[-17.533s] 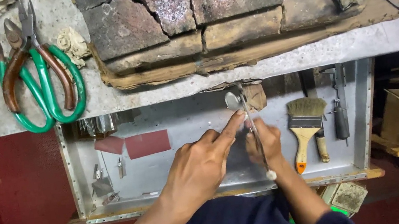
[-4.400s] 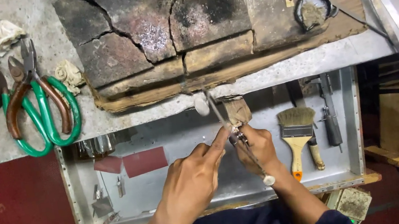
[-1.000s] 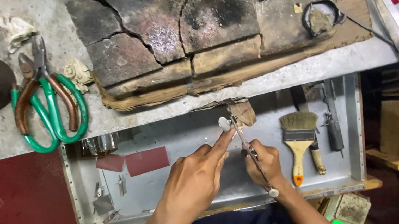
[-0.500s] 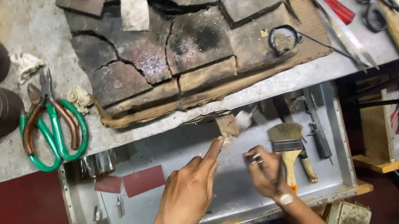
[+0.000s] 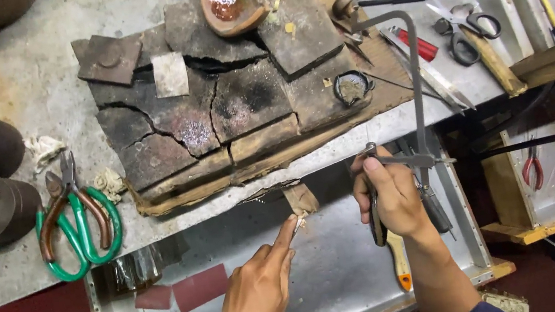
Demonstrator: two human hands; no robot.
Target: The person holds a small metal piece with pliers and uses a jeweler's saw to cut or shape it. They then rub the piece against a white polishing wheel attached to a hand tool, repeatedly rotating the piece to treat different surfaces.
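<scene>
The saw point(image 5: 417, 120), a metal-framed jeweller's type, stands upright just right of centre, its long axis running up and down the frame: the top bends over near the charred blocks point(image 5: 226, 105) and the handle hangs low, behind the right hand point(image 5: 392, 194). That hand is closed around the saw where frame meets handle, thumb raised along it, and it seems to grip a second dark tool as well, though what kind cannot be told.

Left of the saw, at centre, a small wooden peg point(image 5: 300, 200) juts from the bench edge. The left hand point(image 5: 263, 294) reaches up to it from the lower middle, forefinger and thumb pressed together at the peg's tip; whether they pinch a small piece there is too fine to see. So the saw lies to the right of the peg, and the right hand alone has it.

Below both hands sits an open metal drawer point(image 5: 339, 271) with a brush point(image 5: 400, 262) partly hidden behind the right wrist. Green-handled pliers point(image 5: 78, 222) lie at left on the bench, scissors point(image 5: 464, 29) at upper right.
</scene>
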